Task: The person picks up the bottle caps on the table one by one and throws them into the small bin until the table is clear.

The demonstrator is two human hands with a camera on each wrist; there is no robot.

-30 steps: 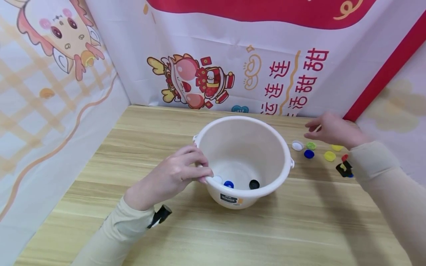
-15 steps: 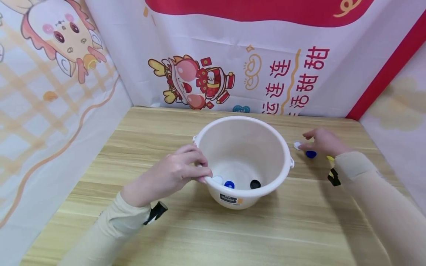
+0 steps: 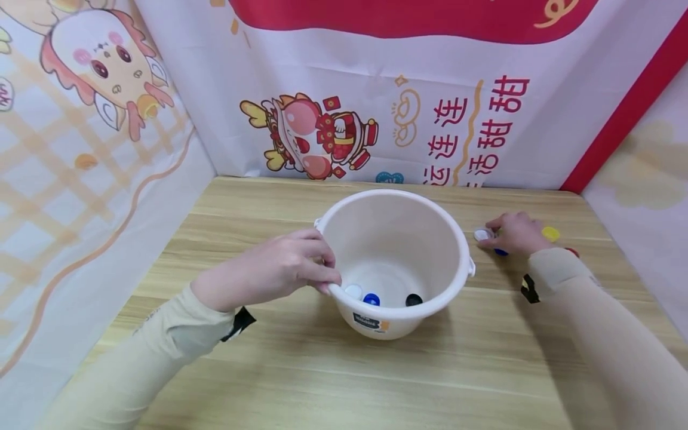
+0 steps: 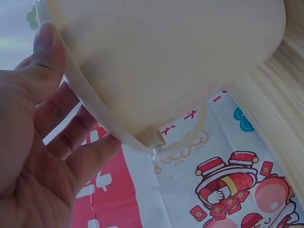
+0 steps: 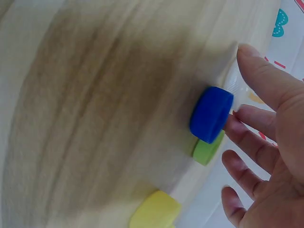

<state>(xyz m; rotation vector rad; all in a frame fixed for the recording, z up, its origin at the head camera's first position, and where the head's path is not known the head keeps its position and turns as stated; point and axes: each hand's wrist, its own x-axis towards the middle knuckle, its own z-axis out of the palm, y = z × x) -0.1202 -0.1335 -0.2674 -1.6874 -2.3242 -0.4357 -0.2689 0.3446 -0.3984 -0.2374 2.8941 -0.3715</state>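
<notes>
A white plastic bucket (image 3: 398, 257) stands on the wooden table. My left hand (image 3: 292, 263) grips its left rim, thumb on one side and fingers on the other in the left wrist view. Inside lie a white bottle cap (image 3: 353, 292), a blue cap (image 3: 371, 300) and a black cap (image 3: 413, 300). Right of the bucket, my right hand (image 3: 517, 234) pinches another white cap (image 3: 481, 235) between thumb and index finger at table level. Beside those fingers are a blue cap (image 5: 211, 114) and a green cap (image 5: 207, 149), the green one partly hidden behind the blue.
A yellow cap (image 3: 550, 233) and a red cap (image 3: 573, 252) lie right of my right hand, the red partly covered by the sleeve. A printed cloth (image 3: 403, 119) hangs behind the table's far edge. The bucket's handle (image 4: 199, 128) hangs outside its wall.
My right hand has come down and left from above the caps to the white one, its fingers closing on it. My left hand stays on the bucket rim.
</notes>
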